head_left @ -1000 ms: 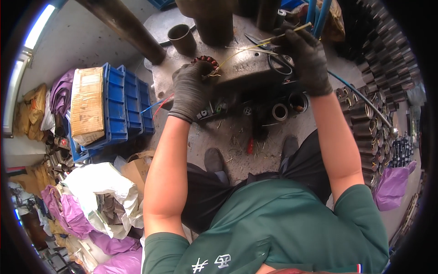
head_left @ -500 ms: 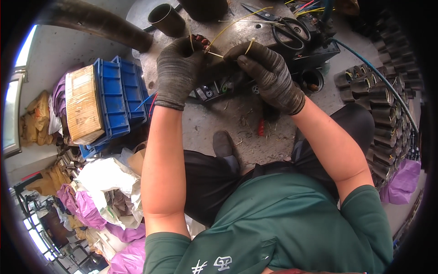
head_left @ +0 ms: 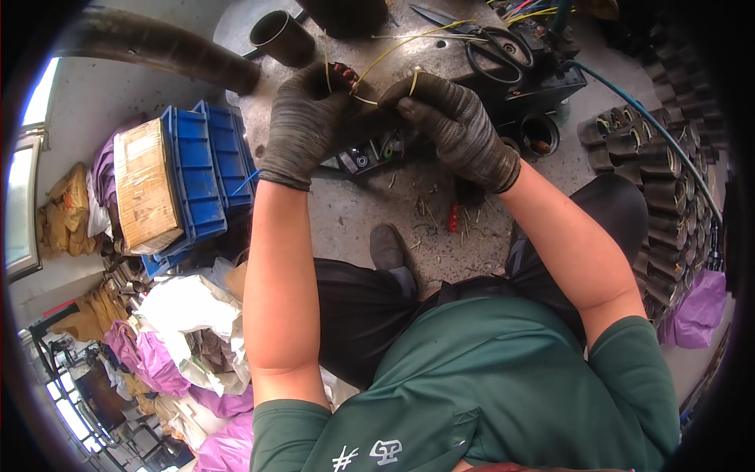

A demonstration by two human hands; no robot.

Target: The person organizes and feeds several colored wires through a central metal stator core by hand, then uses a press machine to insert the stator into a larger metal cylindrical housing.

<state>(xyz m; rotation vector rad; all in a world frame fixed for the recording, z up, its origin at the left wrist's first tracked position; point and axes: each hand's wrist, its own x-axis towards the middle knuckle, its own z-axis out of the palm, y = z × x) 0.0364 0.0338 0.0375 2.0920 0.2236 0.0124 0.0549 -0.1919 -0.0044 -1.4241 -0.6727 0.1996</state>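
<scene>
My left hand (head_left: 303,126), in a grey knitted work glove with dark fingers, is closed around a part with reddish-copper wire windings (head_left: 344,75); most of the part is hidden by the glove. A pale thin cord (head_left: 364,100) runs from the windings to my right hand (head_left: 448,118), gloved alike. Its fingers are pinched on the cord, and one end sticks up above them. A long yellow wire (head_left: 409,43) arches from the windings toward the right. Beyond my right hand, black-handled scissors (head_left: 497,57) lie on the metal worktop (head_left: 271,86).
An open dark metal cylinder (head_left: 281,38) stands on the worktop behind my left hand. Blue crates (head_left: 197,173) with a cardboard box (head_left: 147,182) are at left. Stacked metal cylinders (head_left: 664,181) stand at right, with a blue-green hose (head_left: 645,118) crossing before them.
My right hand has come slightly left, closer to my left hand, still pinching the cord. The cord between the hands now sags in a curve.
</scene>
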